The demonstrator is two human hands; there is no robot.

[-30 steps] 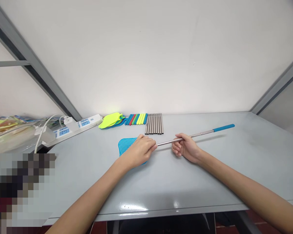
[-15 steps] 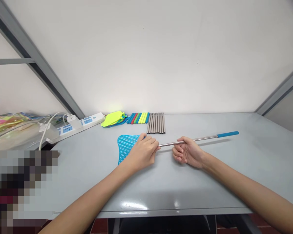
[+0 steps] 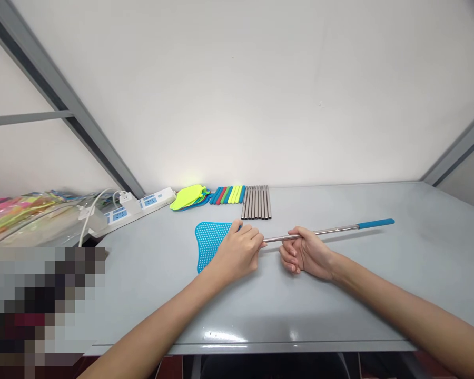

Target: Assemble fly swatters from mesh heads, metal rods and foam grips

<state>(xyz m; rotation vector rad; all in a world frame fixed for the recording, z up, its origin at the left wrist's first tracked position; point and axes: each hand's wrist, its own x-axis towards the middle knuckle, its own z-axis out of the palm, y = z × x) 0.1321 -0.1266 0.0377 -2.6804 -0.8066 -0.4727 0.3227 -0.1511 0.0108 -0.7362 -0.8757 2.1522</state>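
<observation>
A telescopic fly swatter lies between my hands, with a blue perforated head [image 3: 211, 239] on the left, an extended metal rod [image 3: 332, 230] and a blue handle [image 3: 376, 223] at the far right. My left hand [image 3: 240, 250] is closed around the neck where head and rod meet, hiding the joint. My right hand [image 3: 306, 255], palm up, pinches the rod between thumb and forefinger, its other fingers curled below. The rod slants slightly up to the right, above the grey table [image 3: 300, 305].
Near the wall lie stacked yellow and blue swatter heads [image 3: 189, 197], a row of coloured handles [image 3: 228, 195] and several metal tubes [image 3: 256, 202]. A white power strip [image 3: 158, 199] with plugs and cables sits at left, beside plastic-wrapped goods [image 3: 27, 210]. A pixelated area covers the lower left.
The whole view has shifted slightly right and down. Both hands keep their grips on the swatter, whose pose looks almost the same.
</observation>
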